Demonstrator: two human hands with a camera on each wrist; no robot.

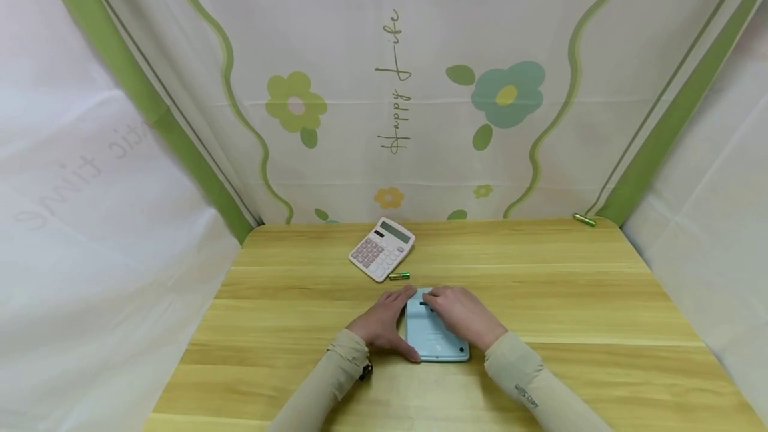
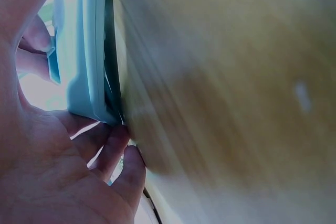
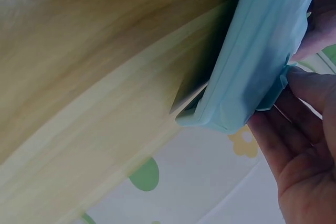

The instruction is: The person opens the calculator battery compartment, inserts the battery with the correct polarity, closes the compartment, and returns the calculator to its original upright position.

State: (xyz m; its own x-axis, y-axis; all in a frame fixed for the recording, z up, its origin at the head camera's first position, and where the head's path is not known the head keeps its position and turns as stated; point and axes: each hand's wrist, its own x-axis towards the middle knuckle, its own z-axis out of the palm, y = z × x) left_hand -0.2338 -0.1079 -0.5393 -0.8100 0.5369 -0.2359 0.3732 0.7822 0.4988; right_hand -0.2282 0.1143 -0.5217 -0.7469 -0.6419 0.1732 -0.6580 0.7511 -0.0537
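A light-blue device (image 1: 433,340), its plain back facing up, lies on the table. Its left side is held by my left hand (image 1: 386,325), the thumb at the lower left corner and the fingers at the upper left. Over its upper right part, my right hand (image 1: 467,315) pinches a small blue cover (image 3: 275,91) that stands tilted up from the back. A dark opening (image 1: 423,303) shows beside the right fingertips. The left wrist view shows the device (image 2: 84,51) edge-on, with the left fingers (image 2: 113,148) curled by its end.
A pink and white calculator (image 1: 382,249) lies face up behind the device, with green-gold batteries (image 1: 399,276) close to its lower corner. Another green battery (image 1: 585,220) is at the table's back right edge. Patterned cloth (image 1: 420,112) hangs behind and beside the wooden table (image 1: 288,325).
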